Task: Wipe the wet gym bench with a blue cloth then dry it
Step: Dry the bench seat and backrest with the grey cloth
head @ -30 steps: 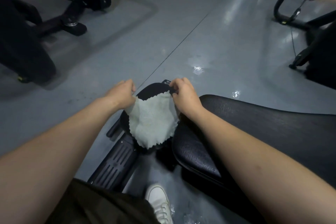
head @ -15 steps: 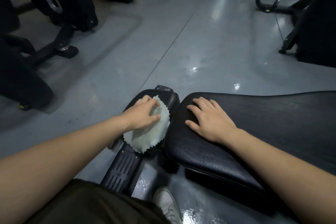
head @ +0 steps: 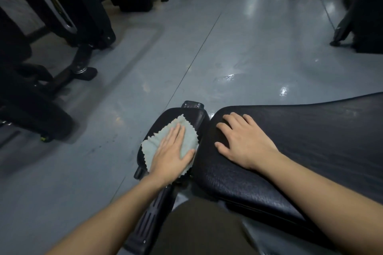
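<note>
The left hand [head: 170,151] lies flat on the cloth [head: 187,138] and covers its middle, so the fabric and the small pad [head: 192,115] under the palm cannot be seen. The long bench pad [head: 310,141] runs off the right edge of the frame, and the right hand [head: 242,138] hides part of its near end. Both forearms leave the frame at the bottom. The dark machines [head: 68,6] in the upper left are cut by the edges and too dim to identify.
</note>
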Motion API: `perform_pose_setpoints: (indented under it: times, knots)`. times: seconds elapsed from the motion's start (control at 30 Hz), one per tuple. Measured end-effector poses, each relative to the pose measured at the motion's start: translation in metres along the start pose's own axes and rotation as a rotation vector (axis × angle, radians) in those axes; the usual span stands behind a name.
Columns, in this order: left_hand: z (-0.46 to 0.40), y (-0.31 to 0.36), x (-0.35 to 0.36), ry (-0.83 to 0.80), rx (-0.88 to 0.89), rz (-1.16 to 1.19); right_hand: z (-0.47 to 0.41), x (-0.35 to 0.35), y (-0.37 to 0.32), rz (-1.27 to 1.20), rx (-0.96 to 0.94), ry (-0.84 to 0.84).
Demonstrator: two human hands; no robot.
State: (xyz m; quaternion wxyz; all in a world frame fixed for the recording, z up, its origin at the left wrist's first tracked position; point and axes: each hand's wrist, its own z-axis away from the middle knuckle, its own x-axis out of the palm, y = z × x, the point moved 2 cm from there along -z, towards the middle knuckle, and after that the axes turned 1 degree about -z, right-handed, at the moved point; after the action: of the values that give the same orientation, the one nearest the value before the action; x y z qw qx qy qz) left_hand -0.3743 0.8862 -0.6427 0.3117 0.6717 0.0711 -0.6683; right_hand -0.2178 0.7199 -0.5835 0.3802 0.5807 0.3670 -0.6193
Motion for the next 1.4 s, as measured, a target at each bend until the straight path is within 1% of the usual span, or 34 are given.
perform_pose_setpoints:
  times: [0.27,0.6,0.73,0.83,0.9,1.07,1.23,1.33,1.4]
  knots:
    - [-0.02,0.005,0.006,-0.015,0.0,0.031,0.0,0.001,0.001,0.004,0.004,0.008]
    - [-0.102,0.026,0.0,-0.014,0.12,0.044,0.0,0.002,0.001,0.009,0.013,0.024]
    - [-0.111,0.027,-0.002,0.023,0.134,0.063,-0.001,0.002,0.002,-0.012,0.011,0.024]
    - [-0.104,0.027,-0.002,0.031,0.139,0.053,0.0,0.001,0.001,-0.022,0.012,0.019]
    - [-0.092,0.026,-0.002,0.021,0.113,0.063,0.001,0.0,0.001,-0.028,0.011,0.013]
    - [-0.034,0.015,-0.001,0.006,0.087,0.055,0.002,-0.003,0.0,-0.032,0.016,-0.002]
    - [0.026,0.005,0.012,0.159,0.11,-0.019,0.002,-0.005,-0.001,-0.022,0.017,-0.004]
    - [0.039,0.001,0.022,0.231,0.038,-0.036,0.003,-0.006,-0.002,-0.02,0.023,-0.003]
    - [0.04,0.0,0.026,0.271,-0.058,0.007,0.004,-0.004,-0.002,-0.023,0.029,-0.008]
